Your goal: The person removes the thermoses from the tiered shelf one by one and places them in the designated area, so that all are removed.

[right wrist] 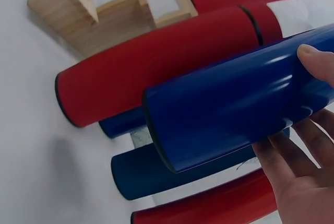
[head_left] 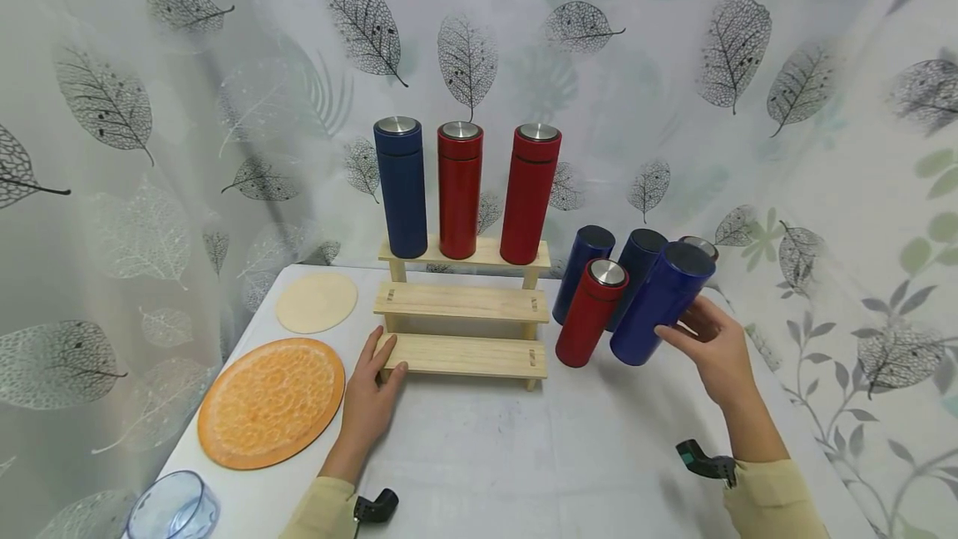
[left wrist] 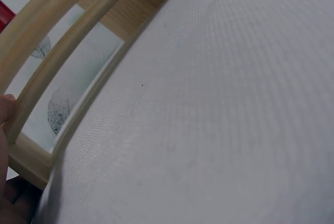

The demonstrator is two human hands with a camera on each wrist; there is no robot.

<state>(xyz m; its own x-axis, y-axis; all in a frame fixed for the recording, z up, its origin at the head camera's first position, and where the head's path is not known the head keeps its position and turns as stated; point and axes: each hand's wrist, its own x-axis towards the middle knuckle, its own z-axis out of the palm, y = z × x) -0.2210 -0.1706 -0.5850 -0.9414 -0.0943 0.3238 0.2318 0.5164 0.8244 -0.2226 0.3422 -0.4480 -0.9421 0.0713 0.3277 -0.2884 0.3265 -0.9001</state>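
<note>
Right hand [head_left: 707, 348]: I am grasping the blue bottle [head_left: 659, 306], my thumb on one side of it and my fingers on the other.
Blue bottle: in my grasp to the right of the rack [head_left: 461, 302], leaning with its top away from the rack; whether its base touches the table [head_left: 479, 456] I cannot tell.
Left hand [head_left: 370, 398]: I grip the left end of the rack's lowest step, thumb at its front edge, fingers round the end.
Rack: pale wood, three steps, standing on the white table near the curtain [head_left: 516, 90].
Top step: a navy bottle [head_left: 401, 190] stands at the left, a slim red bottle [head_left: 460, 194] in the middle, a tall red bottle [head_left: 530, 198] at the right, all with steel-topped lids.
Beside my grasp: the front red bottle [head_left: 587, 323] stands between the rack and the blue bottle.
Behind it: a dark-topped bottle [head_left: 580, 277] and a darker blue one [head_left: 634, 263]; a rear red bottle [head_left: 699, 244] is mostly hidden by what I hold.
Left of the rack: a beige disc [head_left: 316, 303], an orange mat [head_left: 271, 402] nearer me, and a glass bowl [head_left: 174, 507] at the table's near left.
Sleeves [head_left: 774, 497]: yellowish, a black camera [head_left: 707, 464] at each wrist.
Curtain: printed with leaves.
</note>
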